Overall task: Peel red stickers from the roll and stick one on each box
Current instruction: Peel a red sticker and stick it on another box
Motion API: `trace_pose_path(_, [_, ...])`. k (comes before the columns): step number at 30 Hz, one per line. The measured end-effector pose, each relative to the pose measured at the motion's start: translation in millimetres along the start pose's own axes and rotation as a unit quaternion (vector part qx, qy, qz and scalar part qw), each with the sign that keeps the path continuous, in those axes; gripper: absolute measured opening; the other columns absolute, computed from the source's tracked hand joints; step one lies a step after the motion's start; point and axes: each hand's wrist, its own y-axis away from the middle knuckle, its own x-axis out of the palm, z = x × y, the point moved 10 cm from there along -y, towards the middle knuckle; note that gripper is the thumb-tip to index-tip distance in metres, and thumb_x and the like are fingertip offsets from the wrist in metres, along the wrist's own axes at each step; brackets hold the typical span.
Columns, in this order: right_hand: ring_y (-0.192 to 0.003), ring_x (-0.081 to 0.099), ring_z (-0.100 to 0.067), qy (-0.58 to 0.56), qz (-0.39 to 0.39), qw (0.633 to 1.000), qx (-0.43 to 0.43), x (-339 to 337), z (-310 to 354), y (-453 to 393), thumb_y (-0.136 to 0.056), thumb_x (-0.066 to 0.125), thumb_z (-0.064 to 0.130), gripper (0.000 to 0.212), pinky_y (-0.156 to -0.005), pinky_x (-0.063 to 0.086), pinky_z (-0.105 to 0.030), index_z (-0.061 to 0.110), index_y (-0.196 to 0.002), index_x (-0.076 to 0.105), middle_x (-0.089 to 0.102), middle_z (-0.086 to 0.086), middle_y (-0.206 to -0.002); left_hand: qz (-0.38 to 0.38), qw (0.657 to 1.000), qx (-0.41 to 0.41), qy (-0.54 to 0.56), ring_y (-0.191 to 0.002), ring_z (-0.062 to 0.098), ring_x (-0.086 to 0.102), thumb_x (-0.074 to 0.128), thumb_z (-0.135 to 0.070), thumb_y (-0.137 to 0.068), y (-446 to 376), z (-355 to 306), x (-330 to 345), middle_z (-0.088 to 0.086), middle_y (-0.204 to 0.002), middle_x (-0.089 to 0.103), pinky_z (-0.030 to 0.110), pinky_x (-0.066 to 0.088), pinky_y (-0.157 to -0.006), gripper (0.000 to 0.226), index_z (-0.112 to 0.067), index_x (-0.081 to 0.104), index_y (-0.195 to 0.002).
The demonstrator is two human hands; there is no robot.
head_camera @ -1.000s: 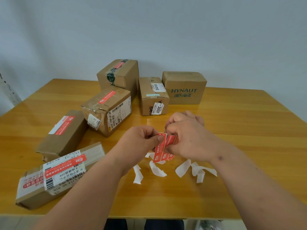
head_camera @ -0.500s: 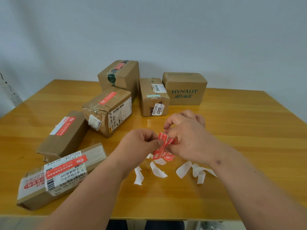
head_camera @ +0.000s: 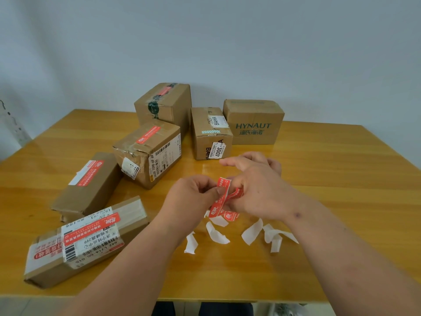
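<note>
Six brown cardboard boxes sit on a glossy yellow wooden table (head_camera: 330, 179), spread from the near left to the far centre. Above the table's middle, the left hand (head_camera: 193, 197) pinches a red rectangular sticker (head_camera: 222, 196) between thumb and curled forefinger. The sticker's long axis runs nearly upright, its top end tipped slightly right and away, its bottom end toward the viewer. The right hand (head_camera: 255, 190) curls round a bunch of red sticker strip (head_camera: 232, 215), index finger stretched out toward the far boxes. Hands are touching at the sticker. Four boxes already carry a red sticker on top: the long flat box (head_camera: 86, 245) nearest, the slim box (head_camera: 88, 183) behind it, the labelled box (head_camera: 150, 151), and the tall taped box (head_camera: 166, 103). The small "BAHA" box (head_camera: 210, 133) and the "HYNAUT" box (head_camera: 254, 122) show none. White curled backing scraps (head_camera: 250, 233) lie on the table under the hands.
</note>
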Motion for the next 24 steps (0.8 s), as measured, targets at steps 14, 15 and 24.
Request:
trace_pose_path(14, [-0.125,0.02,-0.001,-0.008,-0.048,0.998,-0.036,-4.1,3.0,5.1,-0.067,0.079,0.047,0.016,-0.102,0.008,-0.036,0.033,-0.073,0.076,0.044,0.032,-0.128,-0.028,1.0,-0.011,0.005,-0.059,0.006,0.065,0.06,-0.034,-0.093,-5.7,6.0,-3.5,-0.001,-0.068,0.071,0.029,0.057,-0.067,0.018,-0.024,0.069,-0.081])
trace_pose_path(15, [-0.125,0.019,-0.001,-0.011,-0.052,0.998,-0.041,-4.4,3.0,5.8,-0.067,0.079,0.046,0.015,-0.1,0.007,-0.034,0.032,-0.071,0.075,0.044,0.032,-0.127,-0.03,0.999,-0.011,0.003,-0.056,0.003,0.063,0.06,-0.034,-0.094,-6.3,6.2,-3.8,-0.002,-0.066,0.07,0.027,0.054,-0.064,0.018,-0.024,0.069,-0.082])
trace_pose_path(24, [-0.125,0.018,0.0,-0.011,-0.039,0.998,-0.051,-2.7,5.4,11.6,-0.067,0.08,0.039,0.011,-0.1,0.007,-0.032,0.031,-0.068,0.074,0.048,0.031,-0.124,-0.055,0.997,-0.023,0.041,-0.057,0.008,0.067,0.06,-0.027,-0.095,-9.0,10.5,-10.7,0.002,-0.069,0.073,0.026,0.056,-0.065,0.015,-0.019,0.069,-0.085])
